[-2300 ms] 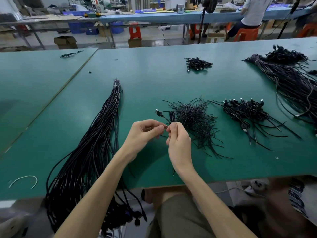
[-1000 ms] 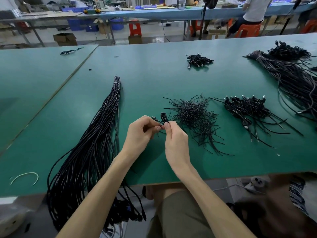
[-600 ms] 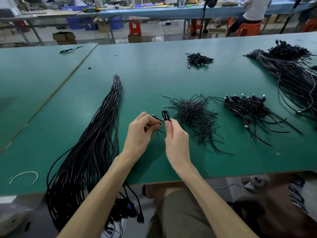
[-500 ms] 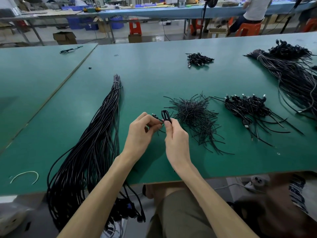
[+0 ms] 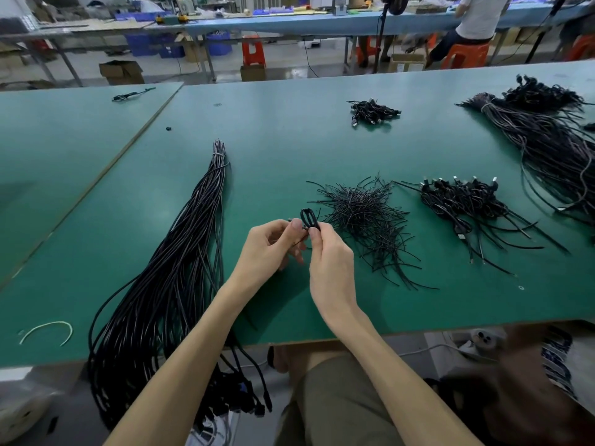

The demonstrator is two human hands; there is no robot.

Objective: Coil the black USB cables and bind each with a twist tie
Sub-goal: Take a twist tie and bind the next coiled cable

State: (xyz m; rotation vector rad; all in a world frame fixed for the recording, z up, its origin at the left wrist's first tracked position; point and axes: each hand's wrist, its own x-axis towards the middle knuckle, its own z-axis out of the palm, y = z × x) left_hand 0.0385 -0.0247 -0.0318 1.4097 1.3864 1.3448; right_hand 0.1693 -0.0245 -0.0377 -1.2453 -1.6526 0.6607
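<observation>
over the surface [image 5: 289, 140], left grip [image 5: 270, 246] and right grip [image 5: 331, 255] pinch the usb cable [image 5: 309, 218], now coiled, seemingly ready for tying.

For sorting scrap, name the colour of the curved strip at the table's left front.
The curved strip is off-white; head view.

No lettering, label, brand or number is legible; the cardboard boxes [image 5: 120, 71] beyond the green table [image 5: 289, 140] are too small and blurred to read
</observation>
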